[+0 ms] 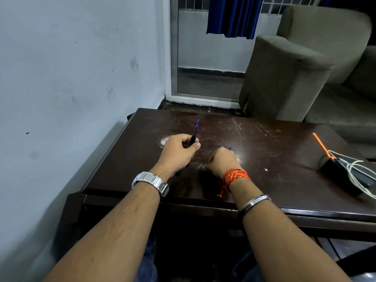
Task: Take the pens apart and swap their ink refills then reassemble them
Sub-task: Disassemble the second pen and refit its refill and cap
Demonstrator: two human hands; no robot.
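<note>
Our left hand point(177, 148) pinches a black pen barrel point(192, 140), its blue refill point(196, 127) jutting clear for pulling; our right hand point(221, 161) curls over another blue piece point(230, 148), grip hidden.

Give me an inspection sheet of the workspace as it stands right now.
Surface: dark wooden table, scratched, with a pale smudge near the left hand.
Job's things: blue refill sticking out of a black pen part in the left hand; small blue tips showing past the right hand, the rest hidden.
Clutter: black box with an orange stick at the table's right edge.
Hands: left hand closed on the pen part; right hand closed low over the table.
Cables: white cable looped on the box.
Surroundings: wall at left, grey sofa behind, blue curtain over a glass door.
</note>
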